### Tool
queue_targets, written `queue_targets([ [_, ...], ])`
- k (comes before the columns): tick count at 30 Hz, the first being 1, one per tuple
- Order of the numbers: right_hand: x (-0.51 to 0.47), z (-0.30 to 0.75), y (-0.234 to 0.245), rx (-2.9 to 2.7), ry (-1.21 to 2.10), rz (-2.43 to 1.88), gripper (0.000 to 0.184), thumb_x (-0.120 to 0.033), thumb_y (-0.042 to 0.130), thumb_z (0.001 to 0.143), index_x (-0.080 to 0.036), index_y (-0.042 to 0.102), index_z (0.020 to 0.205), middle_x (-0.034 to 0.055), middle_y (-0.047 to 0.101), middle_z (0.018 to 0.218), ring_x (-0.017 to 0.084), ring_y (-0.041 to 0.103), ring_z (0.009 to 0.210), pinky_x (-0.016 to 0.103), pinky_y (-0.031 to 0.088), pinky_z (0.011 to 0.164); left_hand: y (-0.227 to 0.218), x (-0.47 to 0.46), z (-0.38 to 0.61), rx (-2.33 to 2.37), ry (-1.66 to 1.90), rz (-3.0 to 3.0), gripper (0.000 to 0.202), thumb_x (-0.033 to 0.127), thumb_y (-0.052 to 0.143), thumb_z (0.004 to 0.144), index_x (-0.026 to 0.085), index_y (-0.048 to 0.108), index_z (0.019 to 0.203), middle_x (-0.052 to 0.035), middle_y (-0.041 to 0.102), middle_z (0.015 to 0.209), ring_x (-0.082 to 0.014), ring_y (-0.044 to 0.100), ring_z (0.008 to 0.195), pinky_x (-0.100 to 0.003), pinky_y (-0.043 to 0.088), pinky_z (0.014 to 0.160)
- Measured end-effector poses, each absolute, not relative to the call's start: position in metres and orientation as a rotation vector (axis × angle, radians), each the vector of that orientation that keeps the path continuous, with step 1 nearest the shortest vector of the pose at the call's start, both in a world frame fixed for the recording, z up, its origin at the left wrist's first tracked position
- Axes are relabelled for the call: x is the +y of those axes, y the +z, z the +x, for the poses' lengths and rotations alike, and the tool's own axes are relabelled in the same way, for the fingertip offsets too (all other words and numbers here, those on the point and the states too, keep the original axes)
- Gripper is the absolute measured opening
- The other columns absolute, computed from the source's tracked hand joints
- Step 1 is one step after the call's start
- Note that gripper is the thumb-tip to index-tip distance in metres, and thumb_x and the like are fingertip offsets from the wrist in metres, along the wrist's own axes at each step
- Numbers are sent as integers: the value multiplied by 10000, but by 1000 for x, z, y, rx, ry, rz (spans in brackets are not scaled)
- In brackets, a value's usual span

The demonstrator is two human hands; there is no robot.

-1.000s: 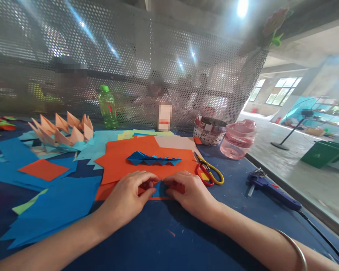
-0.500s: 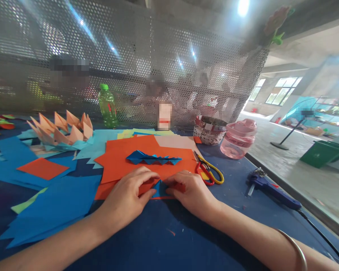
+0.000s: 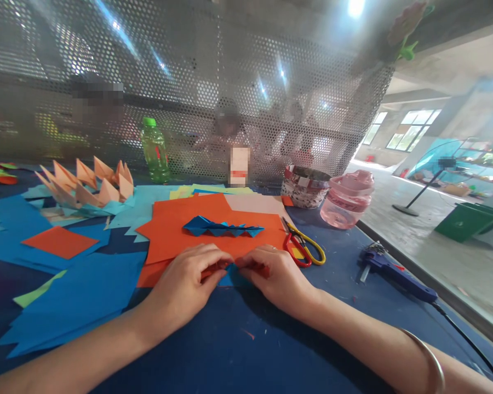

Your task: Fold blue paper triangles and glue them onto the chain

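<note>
My left hand (image 3: pixel 184 284) and my right hand (image 3: pixel 277 276) meet fingertip to fingertip over a small folded blue paper piece (image 3: pixel 229 278) at the near edge of an orange sheet (image 3: pixel 176 227). Both hands pinch it, fingers curled and pressed down. A row of folded blue paper units (image 3: pixel 222 226) lies on the orange sheet just beyond my fingers. A metal bangle (image 3: pixel 429 358) is on my right forearm.
Red-and-yellow scissors (image 3: pixel 302 249) lie right of the orange sheet. A blue glue gun (image 3: pixel 394 272) lies near the right edge. A pink bottle (image 3: pixel 347 198), a patterned cup (image 3: pixel 304 187) and a green bottle (image 3: pixel 155 150) stand at the back. Peach folded pieces (image 3: pixel 88 186) and blue sheets (image 3: pixel 78 295) lie left.
My fingertips have closed in together over the blue piece, covering more of it. The view has shifted slightly; the other things have not moved.
</note>
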State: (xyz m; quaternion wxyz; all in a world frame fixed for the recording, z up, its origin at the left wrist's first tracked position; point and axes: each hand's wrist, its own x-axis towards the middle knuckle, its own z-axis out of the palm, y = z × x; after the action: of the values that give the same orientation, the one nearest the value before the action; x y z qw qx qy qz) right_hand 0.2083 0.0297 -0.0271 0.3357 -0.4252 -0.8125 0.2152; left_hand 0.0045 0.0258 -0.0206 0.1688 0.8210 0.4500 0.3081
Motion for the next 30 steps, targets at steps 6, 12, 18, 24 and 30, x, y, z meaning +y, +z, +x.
queue_targets([
  [6,32,209,-27,-2186,523,-1103,138,-89,669,814,-182,716,904,24,728,864,149,637,797,253,470,733,-21,27,4,1279,850,2334,148,159,555,873,211,693,880,7,708,879,-164,645,867,-285,468,802],
  [12,31,209,-25,-2239,472,-1073,156,-69,686,793,-178,703,903,18,717,860,141,619,786,243,462,728,-20,31,7,1291,828,2360,136,102,587,847,188,691,829,10,702,827,-157,640,826,-282,457,769],
  [18,30,208,-26,-2320,283,-960,141,-32,645,808,-154,675,870,34,692,842,152,606,799,253,459,740,-20,31,1,1193,803,2489,159,95,559,881,196,679,854,12,678,834,-150,623,820,-281,448,761],
  [24,31,211,-26,-2431,130,-829,162,-103,520,922,-145,675,942,69,684,874,175,592,824,272,477,748,-20,29,-9,1064,709,2788,211,136,440,965,190,625,878,-16,614,841,-181,571,831,-316,429,740],
  [30,31,213,-28,-2498,54,-742,244,-94,473,940,-166,699,998,69,672,878,167,577,804,276,481,750,-16,26,-9,995,597,3096,247,67,421,930,182,601,806,-32,596,835,-199,557,789,-327,425,687],
])
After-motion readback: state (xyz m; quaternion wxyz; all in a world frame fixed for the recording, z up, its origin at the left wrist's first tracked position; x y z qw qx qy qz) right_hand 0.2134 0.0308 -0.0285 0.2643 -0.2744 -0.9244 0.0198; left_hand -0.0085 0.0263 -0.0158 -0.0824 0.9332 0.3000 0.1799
